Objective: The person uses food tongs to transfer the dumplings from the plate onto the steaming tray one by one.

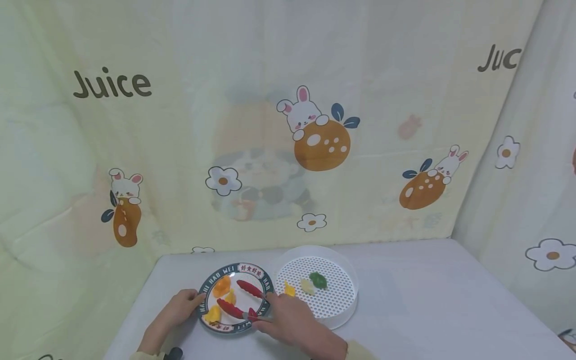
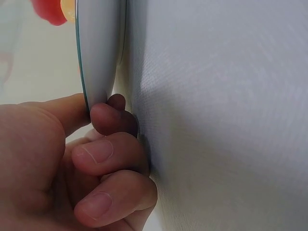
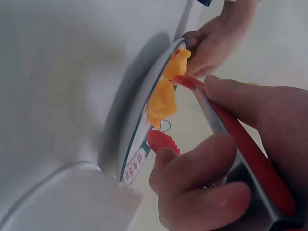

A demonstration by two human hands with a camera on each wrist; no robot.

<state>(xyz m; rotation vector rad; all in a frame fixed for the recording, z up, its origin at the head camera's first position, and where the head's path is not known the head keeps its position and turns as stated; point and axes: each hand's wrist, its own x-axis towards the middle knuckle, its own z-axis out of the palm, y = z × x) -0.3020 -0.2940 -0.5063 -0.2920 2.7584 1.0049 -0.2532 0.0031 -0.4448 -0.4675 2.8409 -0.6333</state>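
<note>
A round plate (image 1: 216,276) with a dark patterned rim lies on the table and bears small orange and yellow dumpling-shaped pieces (image 1: 213,314). At its left edge my left hand (image 1: 179,307) pinches the rim; thumb above and curled fingers (image 2: 113,153) below show in the left wrist view. My right hand (image 1: 290,320) grips red-and-metal tongs (image 1: 230,308) over the plate. Their two red tips are spread apart, with a yellow piece (image 3: 162,98) near them in the right wrist view. Nothing is visibly clamped between the tips.
Right of the plate, close against it, stands a round white steamer basket (image 1: 355,295) with a perforated bottom. Inside are a green piece (image 1: 318,280), a pale piece (image 1: 308,286) and a yellow piece (image 1: 290,289). A printed curtain (image 1: 378,75) hangs behind the white table (image 1: 427,300).
</note>
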